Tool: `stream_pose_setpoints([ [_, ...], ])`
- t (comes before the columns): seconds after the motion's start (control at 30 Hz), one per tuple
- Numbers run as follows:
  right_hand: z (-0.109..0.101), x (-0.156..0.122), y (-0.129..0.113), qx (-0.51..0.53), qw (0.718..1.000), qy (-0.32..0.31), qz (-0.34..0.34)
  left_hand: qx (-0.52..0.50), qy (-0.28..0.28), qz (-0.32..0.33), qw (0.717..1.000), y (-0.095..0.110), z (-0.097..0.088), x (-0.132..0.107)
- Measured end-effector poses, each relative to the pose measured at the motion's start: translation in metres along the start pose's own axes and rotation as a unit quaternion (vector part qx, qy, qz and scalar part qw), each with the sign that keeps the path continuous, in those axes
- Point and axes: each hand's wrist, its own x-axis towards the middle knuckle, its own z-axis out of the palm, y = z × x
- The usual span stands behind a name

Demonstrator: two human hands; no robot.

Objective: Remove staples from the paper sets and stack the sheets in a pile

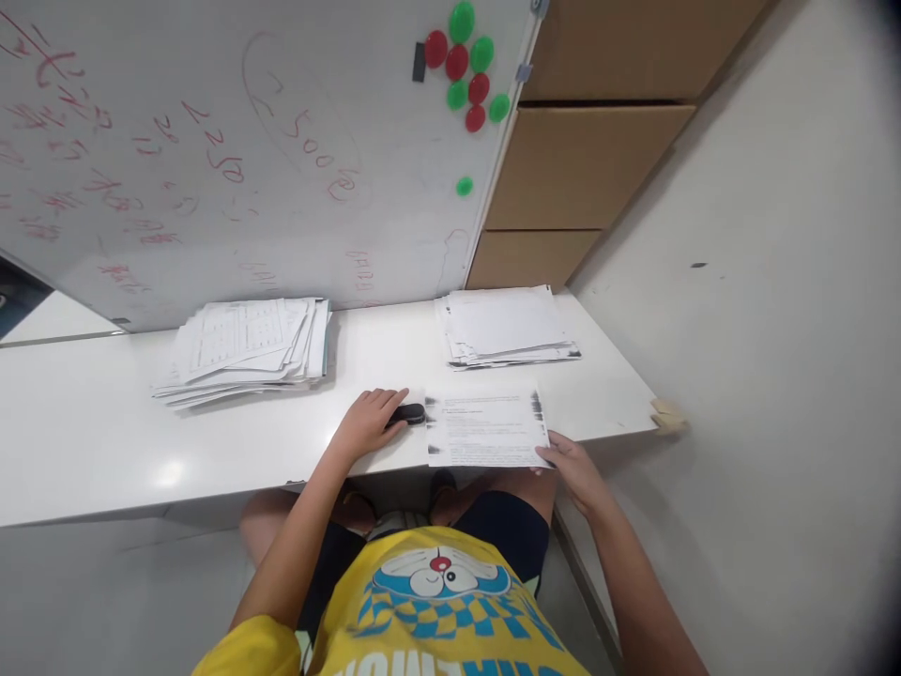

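My left hand (371, 422) is closed around a black stapler (410, 413) lying on the white table (380, 352). The stapler's front end meets the left edge of a printed sheet of paper (485, 430). Dark smudges run along both side edges of this sheet, and its near edge lies by the table's front edge. At the sheet's lower right corner, my right hand (570, 467) pinches the paper, with the thumb on top and the other fingers partly hidden beneath.
A thick, uneven paper stack (246, 347) lies at the back left, and a thinner stack (511, 324) at the back right. Behind the table stand a whiteboard (394, 216) with round magnets and piled cardboard boxes (563, 169). A wall (760, 310) rises on the right.
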Motion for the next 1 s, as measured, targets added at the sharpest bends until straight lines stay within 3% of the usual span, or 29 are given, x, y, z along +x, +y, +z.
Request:
stream_pose_setpoints([
  [0.23,-0.002,-0.005,0.001,0.014,0.999,-0.016,0.036,0.002,0.032,-0.028,0.999,-0.001,0.026,-0.005],
  [0.53,-0.002,-0.004,0.0,0.034,0.999,-0.032,0.027,-0.004,0.043,-0.031,0.999,-0.004,0.025,-0.005],
  [0.77,0.016,-0.008,-0.005,-0.013,0.996,-0.087,0.032,0.009,0.05,-0.019,0.999,-0.003,0.027,-0.006],
  [1.0,0.022,-0.008,-0.006,0.0,0.996,-0.077,0.052,0.024,0.085,0.043,0.995,-0.005,0.023,-0.008],
])
